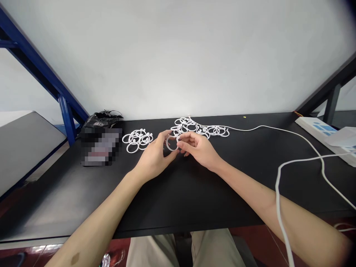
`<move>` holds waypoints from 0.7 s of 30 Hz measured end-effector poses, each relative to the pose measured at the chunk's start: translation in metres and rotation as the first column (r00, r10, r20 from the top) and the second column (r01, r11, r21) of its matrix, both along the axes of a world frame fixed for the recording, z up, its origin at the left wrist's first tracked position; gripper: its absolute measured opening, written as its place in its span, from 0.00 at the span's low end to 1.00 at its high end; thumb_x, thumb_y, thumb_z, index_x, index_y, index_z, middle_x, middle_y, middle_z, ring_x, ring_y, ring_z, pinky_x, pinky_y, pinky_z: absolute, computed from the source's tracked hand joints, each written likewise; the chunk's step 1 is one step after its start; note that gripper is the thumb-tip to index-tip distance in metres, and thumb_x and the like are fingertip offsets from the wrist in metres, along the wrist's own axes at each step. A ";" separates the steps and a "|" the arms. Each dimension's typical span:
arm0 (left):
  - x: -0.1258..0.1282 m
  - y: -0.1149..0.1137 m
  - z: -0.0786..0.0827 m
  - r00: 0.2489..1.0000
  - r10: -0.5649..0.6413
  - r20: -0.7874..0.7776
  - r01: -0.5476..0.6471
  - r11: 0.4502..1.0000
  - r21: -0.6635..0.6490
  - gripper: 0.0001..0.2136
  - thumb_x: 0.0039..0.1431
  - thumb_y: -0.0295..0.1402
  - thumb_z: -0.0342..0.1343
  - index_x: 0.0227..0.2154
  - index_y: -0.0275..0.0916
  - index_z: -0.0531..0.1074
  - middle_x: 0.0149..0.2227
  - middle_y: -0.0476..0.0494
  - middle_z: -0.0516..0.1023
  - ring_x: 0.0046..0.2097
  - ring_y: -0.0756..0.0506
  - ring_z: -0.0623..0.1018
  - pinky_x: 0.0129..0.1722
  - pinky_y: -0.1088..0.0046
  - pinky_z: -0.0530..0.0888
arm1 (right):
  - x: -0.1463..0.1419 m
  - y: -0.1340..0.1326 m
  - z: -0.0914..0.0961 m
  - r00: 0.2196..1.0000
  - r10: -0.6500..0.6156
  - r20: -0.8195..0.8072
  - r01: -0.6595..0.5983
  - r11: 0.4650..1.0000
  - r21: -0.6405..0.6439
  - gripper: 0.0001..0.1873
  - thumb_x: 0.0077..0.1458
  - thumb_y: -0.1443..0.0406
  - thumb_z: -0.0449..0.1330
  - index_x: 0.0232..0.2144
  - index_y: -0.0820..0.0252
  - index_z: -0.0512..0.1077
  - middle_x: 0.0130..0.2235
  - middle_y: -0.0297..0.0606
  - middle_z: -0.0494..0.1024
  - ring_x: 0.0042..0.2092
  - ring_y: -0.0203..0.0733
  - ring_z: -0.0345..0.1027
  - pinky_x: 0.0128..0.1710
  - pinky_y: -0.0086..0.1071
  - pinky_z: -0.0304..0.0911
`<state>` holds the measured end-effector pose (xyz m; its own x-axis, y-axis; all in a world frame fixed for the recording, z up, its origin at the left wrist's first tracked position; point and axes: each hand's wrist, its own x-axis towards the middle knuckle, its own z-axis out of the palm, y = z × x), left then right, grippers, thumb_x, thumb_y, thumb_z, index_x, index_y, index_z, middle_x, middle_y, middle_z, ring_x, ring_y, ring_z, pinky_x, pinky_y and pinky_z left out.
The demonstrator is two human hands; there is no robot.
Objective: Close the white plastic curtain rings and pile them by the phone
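Between my two hands, just above the black tabletop, is a white plastic ring [168, 145] that looks like a curtain ring. My left hand [156, 154] grips its left side and bottom, thumb below and fingers above. At the ring's right edge, the thumb and fingertips of my right hand [198, 148] pinch it; a small part there is hidden by the fingers. Behind my hands lies a loose pile of similar white rings [191, 128], partly covered by my fingers. To the left sits a smaller heap of rings [138, 140] with round knobs.
A black plastic bag [101, 120] and a blurred-out flat object [101, 148] lie at the left of the black table [167, 207]. White cables [280, 167] run across the right side, one passing over my right forearm. A white-and-blue box [322, 129] is at far right.
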<state>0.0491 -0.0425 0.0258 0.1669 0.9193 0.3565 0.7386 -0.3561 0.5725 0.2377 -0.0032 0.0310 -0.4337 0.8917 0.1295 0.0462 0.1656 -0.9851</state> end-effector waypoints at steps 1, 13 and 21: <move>0.000 0.000 0.000 1.000 -0.024 0.015 0.024 1.000 -0.004 0.29 0.59 0.39 0.57 0.61 0.44 0.55 0.53 0.41 0.75 0.47 0.41 0.78 0.43 0.62 0.76 | 0.000 0.000 0.000 0.999 -0.031 0.009 0.030 0.999 0.041 0.23 0.51 0.51 0.67 0.45 0.56 0.74 0.37 0.36 0.78 0.35 0.38 0.73 0.33 0.32 0.70; 0.000 -0.005 0.006 0.977 -0.208 0.048 0.212 0.973 -0.096 0.33 0.61 0.39 0.56 0.65 0.43 0.50 0.55 0.42 0.75 0.53 0.41 0.75 0.55 0.59 0.71 | 0.001 -0.002 0.004 0.984 -0.104 0.143 0.057 0.952 0.301 0.19 0.56 0.48 0.61 0.32 0.57 0.76 0.32 0.34 0.78 0.28 0.35 0.70 0.32 0.31 0.66; 0.002 -0.005 0.005 0.980 -0.199 0.018 0.200 0.978 -0.054 0.26 0.61 0.44 0.56 0.60 0.44 0.60 0.47 0.42 0.75 0.49 0.41 0.75 0.50 0.59 0.72 | 0.002 -0.004 0.007 0.963 -0.195 0.185 0.111 0.916 0.386 0.20 0.58 0.47 0.59 0.27 0.57 0.73 0.28 0.32 0.76 0.26 0.35 0.68 0.30 0.31 0.62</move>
